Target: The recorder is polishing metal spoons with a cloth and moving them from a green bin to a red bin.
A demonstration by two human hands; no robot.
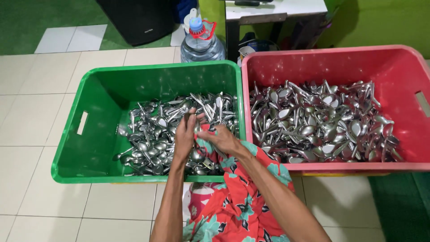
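Steel spoon [191, 122] in left hand [184, 136] grip, right hand [221, 140] grip on floral cloth [233, 197] — spoon mostly hidden

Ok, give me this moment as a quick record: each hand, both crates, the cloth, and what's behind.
left hand: over the green crate, fingers on a spoon
right hand: beside the left, gripping the floral cloth
green crate: spoons heaped at its right side
red crate: spoons across the whole bottom
behind: water jug, table
floor: pale tiles
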